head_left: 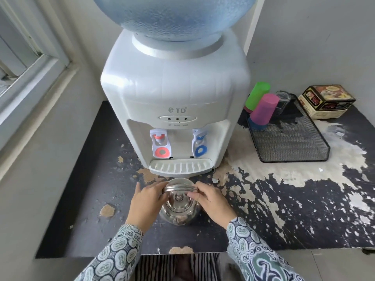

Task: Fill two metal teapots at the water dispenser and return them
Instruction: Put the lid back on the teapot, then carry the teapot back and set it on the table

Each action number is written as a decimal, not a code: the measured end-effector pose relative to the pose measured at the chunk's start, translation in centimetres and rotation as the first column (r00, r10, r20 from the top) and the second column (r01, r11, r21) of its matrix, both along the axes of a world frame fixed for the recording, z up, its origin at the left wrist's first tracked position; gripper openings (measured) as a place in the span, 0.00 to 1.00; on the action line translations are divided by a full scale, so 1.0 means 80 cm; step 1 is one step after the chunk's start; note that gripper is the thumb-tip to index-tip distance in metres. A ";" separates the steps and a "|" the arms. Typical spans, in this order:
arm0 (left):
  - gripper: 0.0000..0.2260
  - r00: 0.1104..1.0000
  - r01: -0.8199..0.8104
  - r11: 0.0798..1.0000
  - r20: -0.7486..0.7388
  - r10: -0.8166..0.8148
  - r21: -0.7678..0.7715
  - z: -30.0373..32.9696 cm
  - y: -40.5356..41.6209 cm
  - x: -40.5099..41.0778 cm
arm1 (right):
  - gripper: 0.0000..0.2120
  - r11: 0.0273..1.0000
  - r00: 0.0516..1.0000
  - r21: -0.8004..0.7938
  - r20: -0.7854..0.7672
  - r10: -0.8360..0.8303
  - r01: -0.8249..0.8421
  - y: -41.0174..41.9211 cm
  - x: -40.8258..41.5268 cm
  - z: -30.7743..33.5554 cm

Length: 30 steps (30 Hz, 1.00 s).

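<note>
Head view: one teapot (178, 207) on the tabletop (304, 220), both my hands on its handle (179, 189).

Item, teapot: metal, lid on, standing on the worn black tabletop just in front of the dispenser's (174, 98) drip tray (180, 166). Item, left hand (147, 201): fingers curled round the handle's left end. Item, right hand (211, 201): fingers curled round the handle's right end. Item, dispenser: white, blue bottle (174, 15) on top, red tap (160, 142) on the left, blue tap (199, 141) on the right. Item, mesh tray (288, 138): right of the dispenser, holding an upturned green cup (257, 96), a pink cup (263, 110) and a glass (284, 102). Item, box (326, 101): beyond the tray, near the wall.
</note>
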<state>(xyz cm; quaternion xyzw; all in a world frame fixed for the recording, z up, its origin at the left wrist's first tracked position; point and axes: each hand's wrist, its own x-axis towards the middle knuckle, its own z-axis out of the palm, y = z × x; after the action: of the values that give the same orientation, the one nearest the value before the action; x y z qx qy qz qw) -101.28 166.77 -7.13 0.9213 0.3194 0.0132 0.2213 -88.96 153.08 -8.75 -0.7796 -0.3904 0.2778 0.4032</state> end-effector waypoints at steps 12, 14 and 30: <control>0.10 0.971 0.093 0.996 0.223 -0.090 -0.001 0.015 -0.114 0.032 | 0.11 0.992 0.995 0.084 -0.036 -0.090 0.093 -0.142 -0.004 0.036; 0.10 0.961 0.138 0.990 0.238 -0.137 0.012 0.020 -0.163 0.039 | 0.09 0.984 0.989 0.100 0.007 -0.149 0.148 -0.198 -0.007 0.044; 0.13 0.614 0.711 0.703 0.472 -0.632 0.017 0.071 -0.604 0.129 | 0.12 0.744 0.744 0.187 0.081 -0.663 0.642 -0.681 -0.044 0.095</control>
<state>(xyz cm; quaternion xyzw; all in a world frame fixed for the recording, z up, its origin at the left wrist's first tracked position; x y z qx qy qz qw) -90.92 118.47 -1.45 0.9217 -0.1098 0.1111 0.3550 -92.44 98.63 -1.13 -0.8528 -0.1393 0.0332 0.5022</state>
